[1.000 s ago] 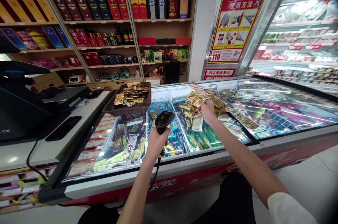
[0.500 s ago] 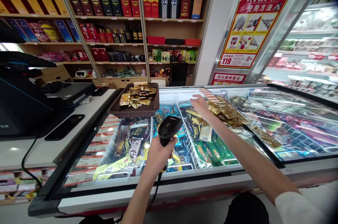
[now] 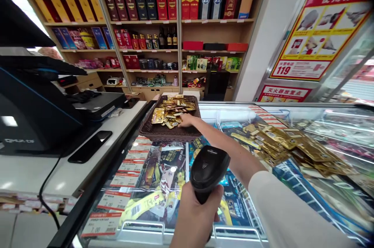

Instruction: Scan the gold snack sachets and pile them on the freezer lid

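Observation:
A black handheld barcode scanner (image 3: 209, 168) is in my left hand (image 3: 197, 215), whose fingers wrap round its handle above the freezer glass. My right hand (image 3: 186, 120) reaches across behind the scanner to the brown wicker basket (image 3: 172, 135). Its fingertips meet the small gold packets (image 3: 175, 107) heaped in that basket; whether they grip one is too small to make out. More gold packets (image 3: 274, 139) lie in a spread pile on the freezer glass, to the right of my right forearm.
Under the glass of the chest freezer (image 3: 137, 236) are wire baskets of wrapped ice creams. Price labels (image 3: 102, 222) line its left side. A counter on the left bears a black phone (image 3: 90, 147) and a checkout terminal (image 3: 32, 107). Shelves of boxes (image 3: 140, 6) stand behind.
My right hand has gone left from the gold packets on the freezer to those in the wicker basket. My left hand still holds the scanner, and the view has turned left and come closer.

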### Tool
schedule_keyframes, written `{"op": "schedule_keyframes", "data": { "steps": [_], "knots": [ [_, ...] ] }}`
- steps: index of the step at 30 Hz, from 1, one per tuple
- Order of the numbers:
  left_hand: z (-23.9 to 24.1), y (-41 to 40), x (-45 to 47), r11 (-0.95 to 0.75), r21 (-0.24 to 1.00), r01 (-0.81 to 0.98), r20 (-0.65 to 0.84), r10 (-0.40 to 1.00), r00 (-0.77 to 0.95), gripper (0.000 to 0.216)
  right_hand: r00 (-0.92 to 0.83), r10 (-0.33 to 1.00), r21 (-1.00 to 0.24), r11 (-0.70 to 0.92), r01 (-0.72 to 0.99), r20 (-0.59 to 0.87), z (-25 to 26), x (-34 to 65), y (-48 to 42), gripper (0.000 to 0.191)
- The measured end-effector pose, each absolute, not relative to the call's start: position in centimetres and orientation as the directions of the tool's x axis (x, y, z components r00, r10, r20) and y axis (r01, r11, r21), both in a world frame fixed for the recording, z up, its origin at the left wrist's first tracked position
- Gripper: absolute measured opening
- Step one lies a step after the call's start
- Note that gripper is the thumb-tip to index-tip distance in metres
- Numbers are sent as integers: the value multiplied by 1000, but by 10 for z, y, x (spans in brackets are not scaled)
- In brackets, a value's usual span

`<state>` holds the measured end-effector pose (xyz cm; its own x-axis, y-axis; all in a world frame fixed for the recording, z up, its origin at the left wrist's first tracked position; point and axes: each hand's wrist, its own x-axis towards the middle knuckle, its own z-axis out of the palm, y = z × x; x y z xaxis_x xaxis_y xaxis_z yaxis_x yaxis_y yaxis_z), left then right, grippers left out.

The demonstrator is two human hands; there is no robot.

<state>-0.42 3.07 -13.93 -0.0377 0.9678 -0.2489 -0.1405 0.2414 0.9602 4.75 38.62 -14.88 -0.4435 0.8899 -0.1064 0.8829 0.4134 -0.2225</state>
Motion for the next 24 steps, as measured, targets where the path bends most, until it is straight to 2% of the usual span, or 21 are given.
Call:
{"op": "schedule_keyframes", "data": {
  "steps": [2,4,7,10,12,14,16,18,20,22,24],
  "knots": [
    [-141,32,-9,250,956,-152,-260,964,-48,40,-444,891,-234,415,879,-89,-154,49,393,77],
    [-143,34,-12,237,958,-161,-248,967,-55,42,-474,880,-234,453,860,-39,-156,54,393,64],
    [-143,38,-13,219,958,-187,-234,971,-58,42,-530,848,-146,526,838,18,-153,57,381,36],
    [-140,41,-14,222,951,-215,-241,968,-67,42,-571,820,-78,572,817,33,-146,57,369,28],
    [-134,43,-14,214,952,-217,-233,970,-64,40,-543,835,-103,550,829,86,-139,61,362,26],
    [-129,45,-14,187,964,-191,-200,978,-53,37,-466,864,-201,499,843,192,-131,70,356,24],
    [-124,47,-15,143,979,-145,-152,987,-49,35,-340,900,-415,430,802,274,-123,85,347,21],
    [-123,47,-15,109,987,-120,-117,991,-57,33,-178,951,-700,306,645,251,-116,102,333,19],
    [-122,46,-14,88,989,-117,-96,993,-63,33,-82,986,-906,165,391,144,-109,122,314,17],
    [-122,42,-13,70,990,-124,-79,995,-68,33,-76,994,-981,95,167,83,-105,144,290,17],
    [-121,36,-10,47,992,-117,-56,996,-74,34,-79,993,-994,95,48,91,-105,169,264,25]
  ]
}}
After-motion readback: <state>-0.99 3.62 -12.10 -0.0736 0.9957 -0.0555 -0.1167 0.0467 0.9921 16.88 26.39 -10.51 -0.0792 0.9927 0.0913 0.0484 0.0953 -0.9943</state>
